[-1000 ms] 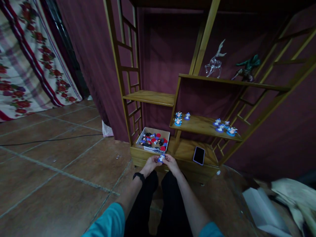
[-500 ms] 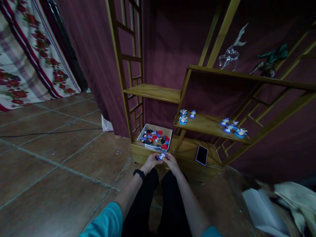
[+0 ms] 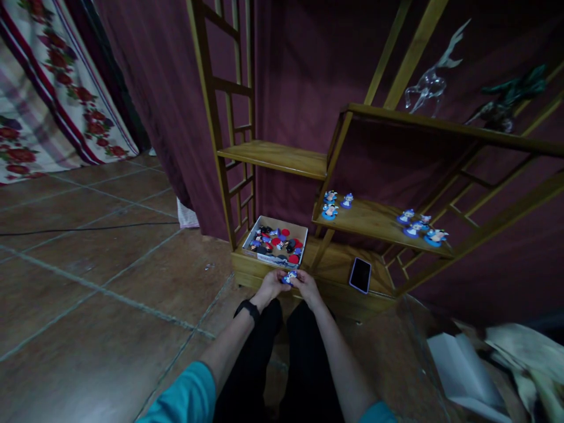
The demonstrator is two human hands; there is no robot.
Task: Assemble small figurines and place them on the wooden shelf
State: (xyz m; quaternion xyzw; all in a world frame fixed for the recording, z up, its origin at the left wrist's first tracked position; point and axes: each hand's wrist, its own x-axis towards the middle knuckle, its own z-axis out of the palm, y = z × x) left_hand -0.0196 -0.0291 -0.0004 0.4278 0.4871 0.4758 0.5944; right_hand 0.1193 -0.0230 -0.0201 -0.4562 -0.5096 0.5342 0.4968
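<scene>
A small purple-and-white figurine [image 3: 289,278] is held between my two hands, just in front of the cabinet's low base. My left hand [image 3: 272,285] grips it from the left, and my right hand [image 3: 305,284] pinches it from the right. Right behind them a shallow cardboard box [image 3: 304,230] holds several jumbled figurines and red and black discs. To the right, figurines on blue and purple bases stand on a wooden shelf [image 3: 368,217]: a group at its left end [image 3: 329,211] and another at its right end [image 3: 413,229].
A phone [image 3: 360,275] lies on the cabinet base below that shelf. Higher up stand a clear glass deer [image 3: 427,88] and a dark green sculpture [image 3: 506,100]. A white box [image 3: 467,367] and pale cloth [image 3: 524,352] lie at lower right; a black cable [image 3: 88,229] crosses the floor at left.
My view has shifted slightly, so the shelves sit a little differently in the picture. Both hands still hold the figurine in nearly the same place.
</scene>
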